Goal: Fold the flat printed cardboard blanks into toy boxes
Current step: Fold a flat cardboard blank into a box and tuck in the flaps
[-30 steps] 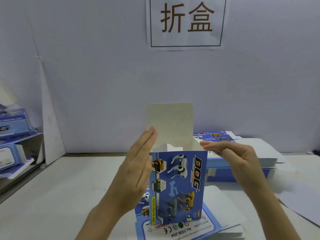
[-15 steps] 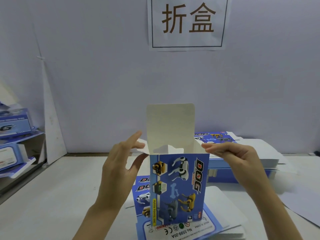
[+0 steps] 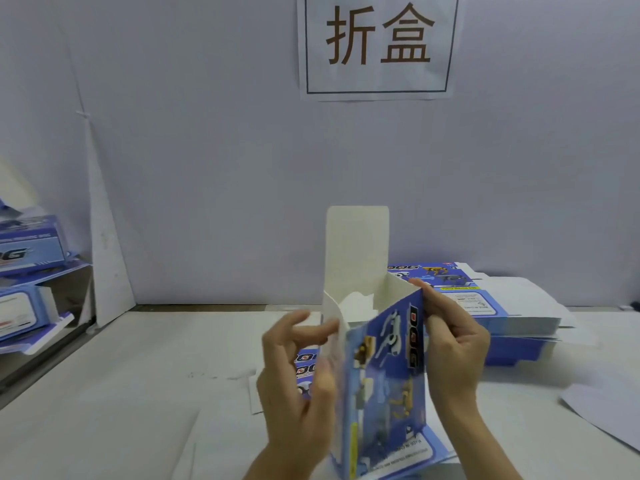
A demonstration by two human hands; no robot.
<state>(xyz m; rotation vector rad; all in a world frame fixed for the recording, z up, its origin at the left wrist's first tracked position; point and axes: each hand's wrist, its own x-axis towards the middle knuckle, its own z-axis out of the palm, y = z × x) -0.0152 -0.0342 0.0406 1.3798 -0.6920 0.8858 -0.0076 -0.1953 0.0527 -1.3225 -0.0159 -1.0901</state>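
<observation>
Blue printed cardboard box [image 3: 384, 375] stood upright at lower centre of the frame, lid flap [image 3: 356, 251] raised. Fingers of the right hand [image 3: 453, 344] pinched its upper right corner; those of the left hand [image 3: 298, 375] lay bent at the blurred side flap [image 3: 332, 317], grip unclear. Top closure seemed in hand; side flaps needed folding in next, then the lid.
</observation>
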